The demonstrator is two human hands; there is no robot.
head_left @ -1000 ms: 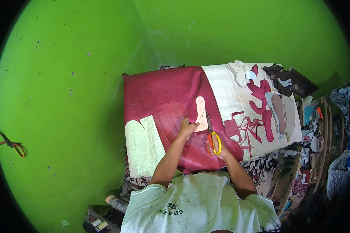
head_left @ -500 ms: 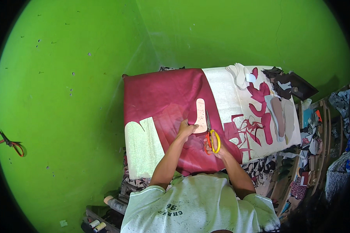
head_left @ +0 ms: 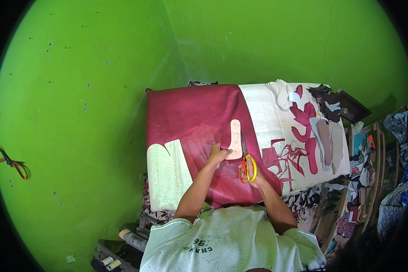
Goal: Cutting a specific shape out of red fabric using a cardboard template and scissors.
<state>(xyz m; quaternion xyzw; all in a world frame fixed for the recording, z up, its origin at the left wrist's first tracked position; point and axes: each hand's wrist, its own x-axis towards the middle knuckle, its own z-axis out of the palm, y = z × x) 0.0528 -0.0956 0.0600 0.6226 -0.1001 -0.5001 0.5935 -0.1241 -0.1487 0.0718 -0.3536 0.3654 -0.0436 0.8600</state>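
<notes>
A pale peach sole-shaped template (head_left: 235,136), speckled with dark marks, lies on a large maroon sheet of leather-like material (head_left: 190,106). My left hand (head_left: 217,155) is closed at the template's lower left edge, its thumb on the template and its fingers gripping the maroon sheet. In my right hand (head_left: 257,179) are scissors (head_left: 252,168) with one yellow and one orange handle. Their blades point away from me, along the template's right side. Whether the blades are fully closed is too small to tell.
Maroon cut pieces and thin scraps (head_left: 292,156) lie on the pale table cover (head_left: 265,109) at right. Beside them are grey and brown sole shapes (head_left: 324,143), white soles (head_left: 282,93) and a dark tray (head_left: 354,108). Another pair of scissors (head_left: 10,162) hangs on the green wall.
The whole view has shifted slightly, so everything sits a little lower in the picture. Both hands, the scissors and the template keep almost the same places relative to the sheet.
</notes>
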